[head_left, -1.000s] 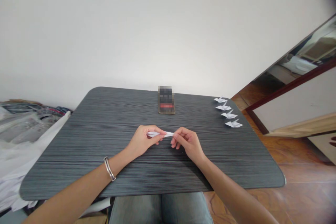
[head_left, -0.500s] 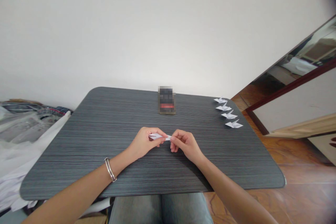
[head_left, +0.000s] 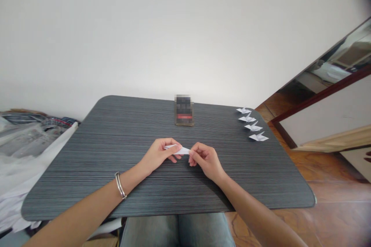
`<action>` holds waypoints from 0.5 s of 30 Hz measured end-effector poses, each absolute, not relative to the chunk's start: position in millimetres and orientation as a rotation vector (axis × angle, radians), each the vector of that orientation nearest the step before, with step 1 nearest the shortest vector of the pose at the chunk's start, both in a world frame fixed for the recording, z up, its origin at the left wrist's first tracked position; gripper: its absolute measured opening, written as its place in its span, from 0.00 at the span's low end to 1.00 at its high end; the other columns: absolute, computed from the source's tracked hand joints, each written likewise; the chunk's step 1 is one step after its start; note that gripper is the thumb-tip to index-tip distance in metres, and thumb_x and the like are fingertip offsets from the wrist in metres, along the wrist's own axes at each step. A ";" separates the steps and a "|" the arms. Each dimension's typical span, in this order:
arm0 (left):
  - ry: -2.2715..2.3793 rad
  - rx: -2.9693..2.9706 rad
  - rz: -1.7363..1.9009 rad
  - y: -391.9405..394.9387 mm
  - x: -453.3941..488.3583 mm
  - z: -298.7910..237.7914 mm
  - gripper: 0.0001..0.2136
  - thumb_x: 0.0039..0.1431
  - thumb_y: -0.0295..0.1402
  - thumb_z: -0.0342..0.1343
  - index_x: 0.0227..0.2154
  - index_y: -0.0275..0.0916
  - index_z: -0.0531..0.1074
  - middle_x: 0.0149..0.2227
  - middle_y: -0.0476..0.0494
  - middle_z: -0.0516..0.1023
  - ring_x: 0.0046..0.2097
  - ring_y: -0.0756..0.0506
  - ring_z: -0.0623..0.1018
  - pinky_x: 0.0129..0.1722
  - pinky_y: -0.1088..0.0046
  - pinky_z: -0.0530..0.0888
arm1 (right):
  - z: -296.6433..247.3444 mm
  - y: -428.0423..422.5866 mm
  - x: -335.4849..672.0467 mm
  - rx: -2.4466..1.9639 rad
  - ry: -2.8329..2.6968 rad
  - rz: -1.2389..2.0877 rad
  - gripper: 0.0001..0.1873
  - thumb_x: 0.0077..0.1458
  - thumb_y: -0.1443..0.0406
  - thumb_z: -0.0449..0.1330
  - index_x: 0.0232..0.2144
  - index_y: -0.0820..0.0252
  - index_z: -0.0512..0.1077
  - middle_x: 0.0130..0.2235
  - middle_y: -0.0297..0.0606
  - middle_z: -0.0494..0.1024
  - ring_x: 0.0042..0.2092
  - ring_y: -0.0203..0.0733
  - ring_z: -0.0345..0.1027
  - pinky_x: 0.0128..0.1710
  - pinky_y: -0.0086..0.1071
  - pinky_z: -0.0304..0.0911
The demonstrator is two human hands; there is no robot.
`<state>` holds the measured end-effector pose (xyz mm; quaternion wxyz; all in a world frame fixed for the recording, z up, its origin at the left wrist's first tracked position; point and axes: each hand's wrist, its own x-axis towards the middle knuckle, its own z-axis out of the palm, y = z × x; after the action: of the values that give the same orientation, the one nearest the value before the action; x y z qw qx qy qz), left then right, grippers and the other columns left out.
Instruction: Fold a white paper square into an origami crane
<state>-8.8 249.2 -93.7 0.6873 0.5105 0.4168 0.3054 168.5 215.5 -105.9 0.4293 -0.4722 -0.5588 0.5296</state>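
Note:
A small folded piece of white paper (head_left: 180, 149) is held just above the middle of the dark grey table (head_left: 116, 142). My left hand (head_left: 158, 155), with a silver bangle on its wrist, pinches the paper's left part between thumb and fingers. My right hand (head_left: 204, 159) pinches the paper's right tip, fingers curled in. Both hands hover close over the tabletop, almost touching each other.
Several finished white paper cranes (head_left: 252, 123) lie in a row near the table's far right edge. A small dark box (head_left: 184, 110) stands at the far middle. Clothes and white fabric (head_left: 23, 139) pile up on the left. Wooden floor (head_left: 333, 185) and a doorway lie to the right.
My right hand has slid left along the paper toward the left hand, so less paper shows between them. The paper's right tip now dips slightly.

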 end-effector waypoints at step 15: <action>0.944 1.352 0.618 246.3 -9.5 -91.5 0.09 0.50 0.34 0.56 0.23 0.32 0.70 0.22 0.46 0.76 0.23 0.53 0.73 0.22 0.80 0.69 | -110.1 215.2 166.7 -1.200 -1.519 1.304 0.11 0.52 0.60 0.56 0.21 0.59 0.65 0.20 0.31 0.69 0.21 0.32 0.63 0.22 0.26 0.60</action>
<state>-9.5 246.3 -91.5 0.6367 0.5920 0.4135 0.2705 166.7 215.2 -110.1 0.3929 -0.4727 -0.5985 0.5138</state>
